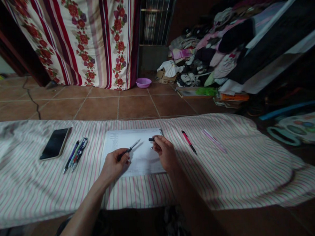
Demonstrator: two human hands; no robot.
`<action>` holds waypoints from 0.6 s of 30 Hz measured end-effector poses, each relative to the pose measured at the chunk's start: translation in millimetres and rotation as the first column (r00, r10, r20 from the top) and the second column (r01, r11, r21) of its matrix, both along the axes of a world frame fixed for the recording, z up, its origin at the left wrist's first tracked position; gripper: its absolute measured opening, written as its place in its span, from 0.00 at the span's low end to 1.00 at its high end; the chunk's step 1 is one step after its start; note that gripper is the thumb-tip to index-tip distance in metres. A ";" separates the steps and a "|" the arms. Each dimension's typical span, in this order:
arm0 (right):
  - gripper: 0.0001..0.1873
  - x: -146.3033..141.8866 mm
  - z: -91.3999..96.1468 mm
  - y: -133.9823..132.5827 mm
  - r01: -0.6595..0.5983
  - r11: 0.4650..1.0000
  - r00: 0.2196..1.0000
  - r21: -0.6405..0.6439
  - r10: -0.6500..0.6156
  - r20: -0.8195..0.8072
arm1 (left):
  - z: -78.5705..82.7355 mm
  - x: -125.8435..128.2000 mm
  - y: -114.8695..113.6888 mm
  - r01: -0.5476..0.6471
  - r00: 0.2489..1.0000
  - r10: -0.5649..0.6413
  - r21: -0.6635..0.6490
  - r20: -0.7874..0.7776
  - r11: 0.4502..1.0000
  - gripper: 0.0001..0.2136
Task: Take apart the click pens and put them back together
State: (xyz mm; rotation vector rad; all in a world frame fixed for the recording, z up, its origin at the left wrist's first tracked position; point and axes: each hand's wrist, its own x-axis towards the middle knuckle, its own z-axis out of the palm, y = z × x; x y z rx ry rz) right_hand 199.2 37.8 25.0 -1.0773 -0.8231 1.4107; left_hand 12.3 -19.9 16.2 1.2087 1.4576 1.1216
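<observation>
Black pen (133, 145), apparently in two parts, one per hand

Left hand (113, 165), centre of frame: thumb and fingers pinch the pen's dark barrel, slim pale tip angled to upper right. Right hand (164, 150): thumb and fingertips pinch a short black piece (151, 139); cap or barrel end, can't tell. Small shiny bit (152, 147) just below those fingers; held or lying on the page, can't tell. Both hands over the spiral-bound notebook (142, 164), mid-frame on the striped cloth (140, 191).

Status, my read: parts separated, gap between them, not joined. Coming apart or going together, one frame won't say. Left over: a side-by-side bunch of pens (79, 152) left of centre, by the smartphone (54, 145); right of centre, a red-and-black pen (189, 142) and a pink-and-white pen (215, 141), well apart from the hands. Those look whole. No writing being done.
</observation>
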 end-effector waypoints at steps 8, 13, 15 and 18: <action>0.17 -2.2 -2.1 0.5 -0.040 0.998 0.999 0.055 0.038 0.027 | 2.2 2.3 -2.5 0.068 0.994 -0.069 -0.007 -0.080 0.998 0.14; 0.16 -2.2 -4.7 -0.5 -0.091 0.993 0.989 0.079 0.080 0.127 | 1.9 1.5 -2.9 0.115 0.981 -0.113 0.004 -0.159 0.993 0.13; 0.17 -2.3 -4.7 -0.8 -0.100 0.992 0.983 0.074 0.087 0.159 | -0.4 0.1 -2.7 0.125 0.976 -0.120 0.019 -0.182 0.992 0.13; 0.17 -2.2 -3.8 -1.4 -0.120 0.991 0.979 0.065 0.107 0.176 | -3.5 -1.9 -2.7 0.130 0.968 -0.117 0.042 -0.223 0.991 0.12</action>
